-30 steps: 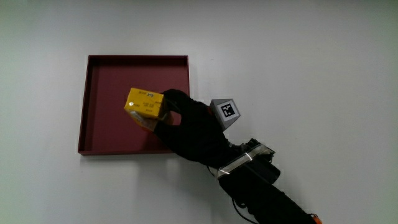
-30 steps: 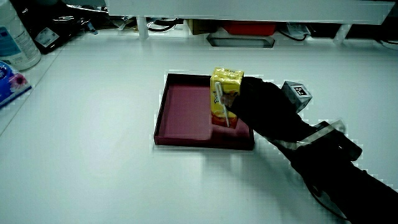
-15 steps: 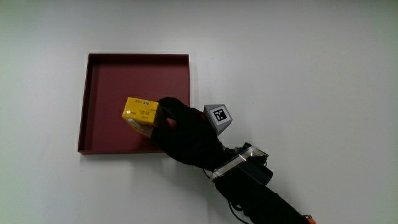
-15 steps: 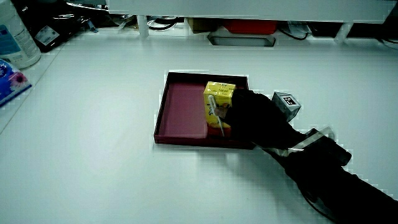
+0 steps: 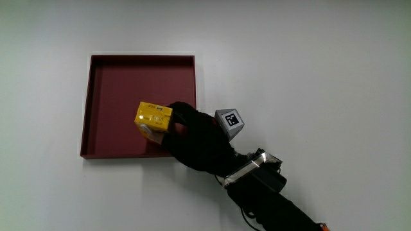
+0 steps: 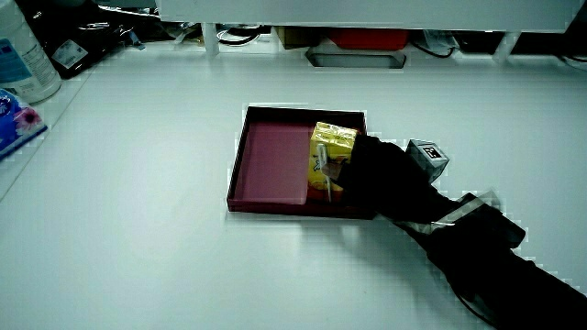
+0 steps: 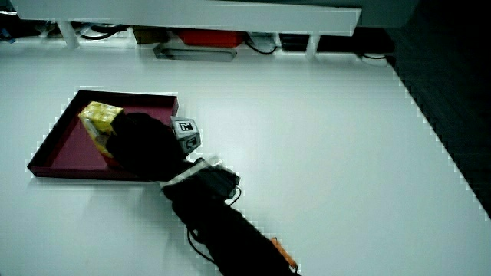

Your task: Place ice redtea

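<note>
A yellow ice red tea carton (image 5: pixel 153 118) (image 6: pixel 328 157) (image 7: pixel 97 121) stands upright inside the dark red tray (image 5: pixel 103 90) (image 6: pixel 266 165) (image 7: pixel 54 146), in the part nearest the person. A white straw is fixed to its side in a side view. The gloved hand (image 5: pixel 192 135) (image 6: pixel 381 174) (image 7: pixel 142 146) reaches over the tray's near corner, its fingers wrapped around the carton. The patterned cube (image 5: pixel 230 120) sits on the back of the hand.
A low partition with cables and a red box under it runs along the table's edge in both side views. A white bottle (image 6: pixel 20 55) and a small packet (image 6: pixel 14 124) stand near the table's corner in a side view.
The hand has lowered the carton into the tray and set it upright, still holding it. The carton shifted slightly toward the tray's side wall.
</note>
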A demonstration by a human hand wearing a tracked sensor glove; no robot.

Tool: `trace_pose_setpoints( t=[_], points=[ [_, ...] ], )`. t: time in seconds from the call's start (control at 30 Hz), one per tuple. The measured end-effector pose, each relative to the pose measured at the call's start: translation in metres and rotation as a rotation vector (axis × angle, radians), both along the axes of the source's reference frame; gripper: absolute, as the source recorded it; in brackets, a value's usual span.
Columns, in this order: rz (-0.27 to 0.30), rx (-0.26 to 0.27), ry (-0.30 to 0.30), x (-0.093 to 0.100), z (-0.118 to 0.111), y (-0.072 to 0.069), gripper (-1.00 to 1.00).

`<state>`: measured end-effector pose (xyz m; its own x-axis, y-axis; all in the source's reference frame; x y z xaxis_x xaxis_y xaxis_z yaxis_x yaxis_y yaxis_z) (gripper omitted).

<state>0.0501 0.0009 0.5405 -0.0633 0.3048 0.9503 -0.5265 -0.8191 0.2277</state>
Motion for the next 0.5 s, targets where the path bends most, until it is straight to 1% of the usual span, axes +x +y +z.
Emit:
trace_pose_setpoints(
  t=[0.1, 0.13, 0.23, 0.27, 0.3, 0.33, 0.37, 0.4, 0.43, 0.5],
  points=[
    [0.003, 0.001, 0.010, -0.0001, 0.0010, 0.0002, -0.20],
    [0.001, 0.007, 0.006, 0.0000, 0.0015, 0.0002, -0.24],
    [-0.001, 0.000, -0.006, 0.0001, 0.0004, 0.0004, -0.36],
    [-0.005, -0.006, 0.007, 0.0006, 0.0012, 0.0006, -0.40],
    [-0.008, -0.006, 0.006, 0.0007, 0.0013, 0.0007, -0.44],
    [-0.008, -0.004, -0.005, 0.0007, 0.0017, 0.0010, -0.48],
    [-0.016, -0.011, -0.008, 0.0005, 0.0004, 0.0011, -0.52],
    [-0.021, -0.009, 0.013, 0.0014, 0.0012, 0.0012, -0.56],
    [-0.029, -0.010, 0.006, 0.0015, -0.0009, 0.0012, -0.60],
    [-0.054, -0.005, 0.019, 0.0038, -0.0063, 0.0015, -0.68]
  ],
)
